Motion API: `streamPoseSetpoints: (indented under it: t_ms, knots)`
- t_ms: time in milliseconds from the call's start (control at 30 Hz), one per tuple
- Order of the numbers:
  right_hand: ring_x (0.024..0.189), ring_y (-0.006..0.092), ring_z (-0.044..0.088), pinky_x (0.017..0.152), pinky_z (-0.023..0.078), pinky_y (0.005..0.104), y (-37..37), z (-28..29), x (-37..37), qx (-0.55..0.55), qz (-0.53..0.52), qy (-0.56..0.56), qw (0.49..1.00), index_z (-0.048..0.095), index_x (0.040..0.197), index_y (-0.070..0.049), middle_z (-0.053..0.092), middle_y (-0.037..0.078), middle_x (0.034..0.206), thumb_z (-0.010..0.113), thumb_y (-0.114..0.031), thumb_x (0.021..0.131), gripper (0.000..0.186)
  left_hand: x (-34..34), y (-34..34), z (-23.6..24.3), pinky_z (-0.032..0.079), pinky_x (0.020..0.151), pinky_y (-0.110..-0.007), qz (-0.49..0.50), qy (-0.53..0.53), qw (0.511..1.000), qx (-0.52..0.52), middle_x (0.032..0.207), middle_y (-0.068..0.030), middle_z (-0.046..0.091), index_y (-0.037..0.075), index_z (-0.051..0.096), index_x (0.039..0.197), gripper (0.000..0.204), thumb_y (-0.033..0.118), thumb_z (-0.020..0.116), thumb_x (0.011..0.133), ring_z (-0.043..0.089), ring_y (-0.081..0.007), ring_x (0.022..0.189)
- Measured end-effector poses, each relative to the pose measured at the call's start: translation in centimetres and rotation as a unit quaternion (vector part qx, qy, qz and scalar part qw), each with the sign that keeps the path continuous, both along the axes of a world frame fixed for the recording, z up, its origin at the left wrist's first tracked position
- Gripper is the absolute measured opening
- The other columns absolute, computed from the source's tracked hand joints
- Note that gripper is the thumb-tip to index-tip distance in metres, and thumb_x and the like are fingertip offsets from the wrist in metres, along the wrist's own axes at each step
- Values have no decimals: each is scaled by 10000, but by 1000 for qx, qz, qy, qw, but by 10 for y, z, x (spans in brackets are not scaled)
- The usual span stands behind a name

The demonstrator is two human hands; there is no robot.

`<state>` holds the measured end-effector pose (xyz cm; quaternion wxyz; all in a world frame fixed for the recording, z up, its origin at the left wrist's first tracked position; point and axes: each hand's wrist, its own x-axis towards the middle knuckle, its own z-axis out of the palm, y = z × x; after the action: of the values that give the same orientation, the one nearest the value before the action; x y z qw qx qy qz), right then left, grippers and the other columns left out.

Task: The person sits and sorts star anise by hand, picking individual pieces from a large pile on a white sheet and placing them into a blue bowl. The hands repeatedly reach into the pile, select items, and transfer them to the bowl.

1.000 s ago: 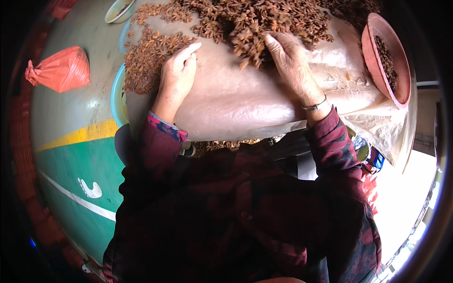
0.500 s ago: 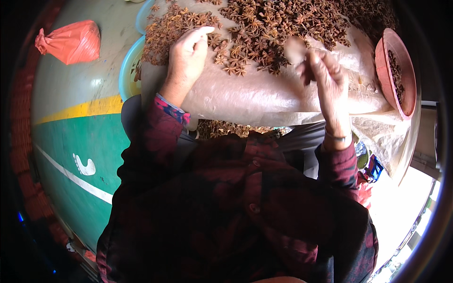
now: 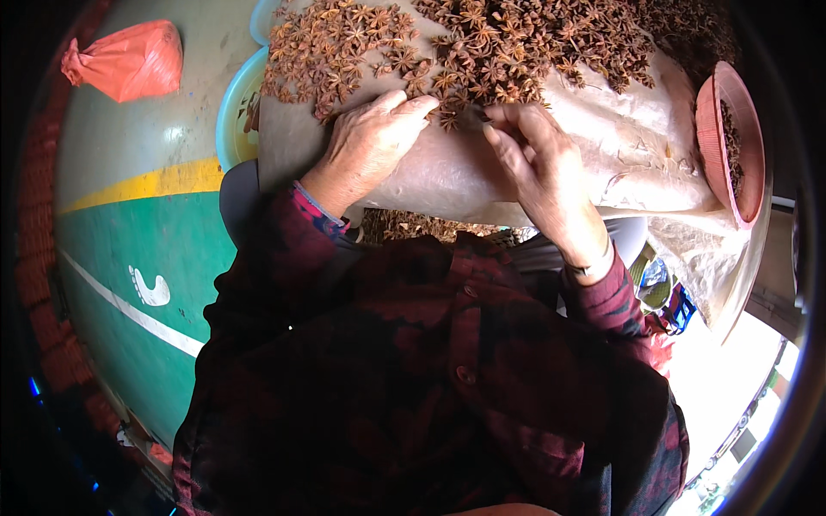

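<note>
A broad spread of dried star anise (image 3: pixel 508 47) lies on a pale plastic-covered surface (image 3: pixel 430 176). A smaller, lighter heap of star anise (image 3: pixel 331 43) sits to the left. My left hand (image 3: pixel 370 146) rests at the near edge between the two heaps, its fingers bent inward; whatever its fingertips may hold is hidden. Close beside it, my right hand (image 3: pixel 546 163) has thumb and forefinger brought together at the near edge of the larger heap. A dark, blurred star anise piece (image 3: pixel 475 117) shows at those fingertips.
A pink plastic basket (image 3: pixel 711 129) with small brown pieces stands at the right edge. Left of the surface is a light-blue basin (image 3: pixel 231 107). A tied red bag (image 3: pixel 133 62) lies on the floor. More dried brown material (image 3: pixel 422 225) shows below the near edge.
My right hand has moved left and inward from the right side of the heap. My left hand has come down and slightly right, so both hands are now closer together.
</note>
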<state>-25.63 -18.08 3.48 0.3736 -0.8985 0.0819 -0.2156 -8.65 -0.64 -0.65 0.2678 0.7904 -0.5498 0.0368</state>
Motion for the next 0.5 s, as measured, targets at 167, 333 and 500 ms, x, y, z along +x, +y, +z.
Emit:
streamPoseSetpoints:
  t_ms: [167,333,500]
  knots:
    - [826,281,672,711,563,366,9,-17,40,-78,26,-48,995,669,1145,-7,641,136,942,709,-59,928,227,1,1,-7,574,745,-432,-1,26,999,-33,988,-116,665,124,677,1211,280,146,676,932,686,-340,878]
    - [831,326,661,732,560,397,15,-33,53,-151,24,-50,987,669,1003,-17,640,135,866,732,-94,906,138,3,-1,-10,573,775,-434,-1,22,997,-74,1020,-119,677,111,667,1199,280,166,686,926,689,-337,918]
    - [816,322,653,744,551,407,19,-35,49,-116,-5,-57,992,669,1001,-28,641,125,854,743,-138,900,166,1,-3,-9,561,798,-426,16,40,998,-39,1047,-120,681,82,660,1193,274,153,678,928,681,-331,945]
